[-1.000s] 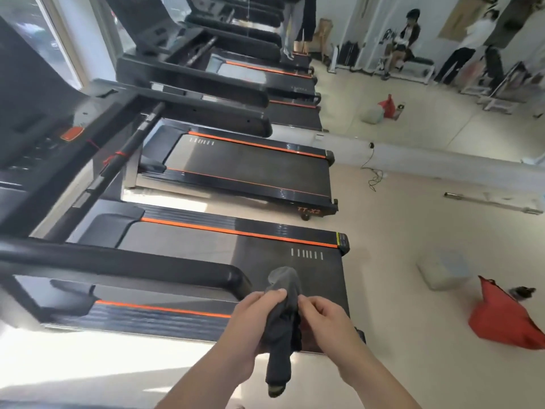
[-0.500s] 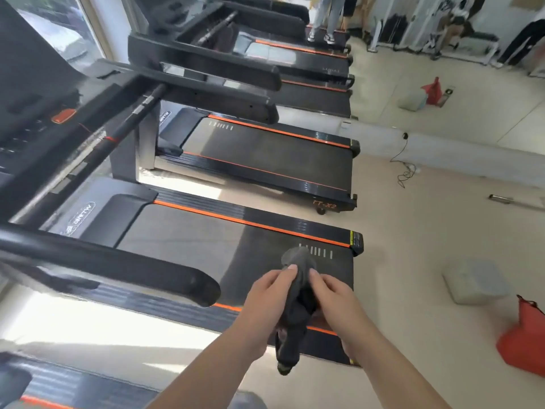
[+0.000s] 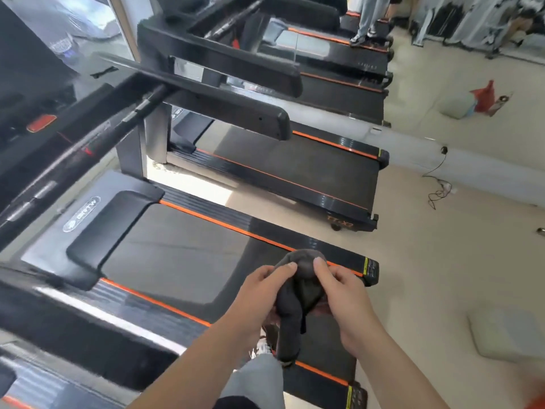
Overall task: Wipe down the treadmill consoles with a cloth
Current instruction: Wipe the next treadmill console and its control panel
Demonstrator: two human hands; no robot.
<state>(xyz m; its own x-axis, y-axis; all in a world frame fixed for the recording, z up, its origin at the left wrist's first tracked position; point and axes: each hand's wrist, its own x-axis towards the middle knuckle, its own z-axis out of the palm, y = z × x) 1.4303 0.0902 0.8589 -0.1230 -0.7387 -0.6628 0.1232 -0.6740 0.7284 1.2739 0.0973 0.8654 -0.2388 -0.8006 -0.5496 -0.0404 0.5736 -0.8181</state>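
— So, where is the cloth (image 3: pixel 296 302)?

— Up in front of the person, held between both hands above the rear end of the nearest treadmill (image 3: pixel 182 255). It is dark grey and bunched; a rounded lump bulges over the fingertips and a tail hangs down between the wrists.

— And the grip?

— The left hand (image 3: pixel 259 293) has its fingers curled round the left side of the bundle. The right hand (image 3: pixel 345 296) pinches the right side, fingertips on top. Both are closed on the cloth.

— Is it touching the console (image 3: pixel 38 113)?

— No. The console sits at the left edge, dark and blurred, with an orange-red button (image 3: pixel 41 123) on it, well apart from the hands.

— What else is around?

— A second treadmill (image 3: pixel 295 169) stands beyond the first, with the same orange stripes along its deck. On the pale floor to the right lie a grey pad (image 3: pixel 507 335) and, farther off, a loose black cable (image 3: pixel 439 187).
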